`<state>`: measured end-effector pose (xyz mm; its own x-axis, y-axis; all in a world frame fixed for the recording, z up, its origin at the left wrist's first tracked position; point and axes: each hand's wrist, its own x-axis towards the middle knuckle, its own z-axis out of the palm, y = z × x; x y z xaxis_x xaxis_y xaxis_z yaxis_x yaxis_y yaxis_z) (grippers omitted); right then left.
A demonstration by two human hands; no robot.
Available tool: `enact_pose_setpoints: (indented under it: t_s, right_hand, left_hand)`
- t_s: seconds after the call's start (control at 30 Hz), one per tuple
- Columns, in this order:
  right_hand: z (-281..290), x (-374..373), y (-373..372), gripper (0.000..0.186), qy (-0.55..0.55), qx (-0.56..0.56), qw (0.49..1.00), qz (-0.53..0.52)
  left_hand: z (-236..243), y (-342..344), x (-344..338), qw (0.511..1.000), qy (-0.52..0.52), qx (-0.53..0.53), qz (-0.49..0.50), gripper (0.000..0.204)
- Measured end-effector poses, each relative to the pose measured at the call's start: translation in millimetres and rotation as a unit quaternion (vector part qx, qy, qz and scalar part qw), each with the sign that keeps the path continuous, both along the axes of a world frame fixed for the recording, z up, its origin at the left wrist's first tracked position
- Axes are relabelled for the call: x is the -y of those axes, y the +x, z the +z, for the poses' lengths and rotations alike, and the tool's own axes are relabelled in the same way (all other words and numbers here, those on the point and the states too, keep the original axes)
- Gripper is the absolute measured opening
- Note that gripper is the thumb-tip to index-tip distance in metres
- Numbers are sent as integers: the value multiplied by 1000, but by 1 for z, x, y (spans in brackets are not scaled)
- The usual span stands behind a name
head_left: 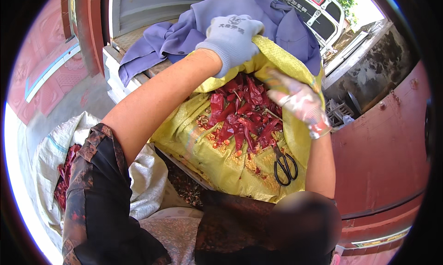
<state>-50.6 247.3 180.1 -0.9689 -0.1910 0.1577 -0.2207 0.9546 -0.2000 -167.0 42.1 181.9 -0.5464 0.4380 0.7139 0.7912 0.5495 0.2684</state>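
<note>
A yellow woven sack [217, 172] lies spread before me, with a heap of dried red chillies [242, 108] and scattered pale seeds [251, 163] on it. My left hand [235, 36], in a grey-blue knitted glove, is closed on the sack's far edge and holds it up; its fingertips are hidden. At the right inner side of the raised sack is my right hand [295, 96], in a white and pink patterned glove. Its fingers look stretched out and apart, smeared by motion, with nothing visible in them. Black-handled scissors [286, 169] rest on the sack beside the chillies.
Purple-blue cloth [184, 34] drapes behind the sack. To the left stands a white woven sack [147, 177] with more red chillies [64, 177]. A red metal panel [383, 149] rises at the right; a stained wall [378, 57] and a vehicle [318, 16] are farther back.
</note>
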Motion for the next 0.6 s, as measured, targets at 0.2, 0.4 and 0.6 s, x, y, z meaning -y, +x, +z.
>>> enact_pose_setpoints:
  t_s: [0.2,0.4,0.6]
  right_hand:
    - [-21,-151,-34,67,38,-24,952,-304]
    - [-127,-187,-54,60,149,141,955,-215]
    - [-44,-113,-23,39,31,123,965,-230]
  left_hand:
    - [-45,-43,-12,946,-135,-268,123,33]
    - [-91,16,-7,918,-109,-325,-199,37]
    - [-118,-10,41,939,-214,-217,-161,39]
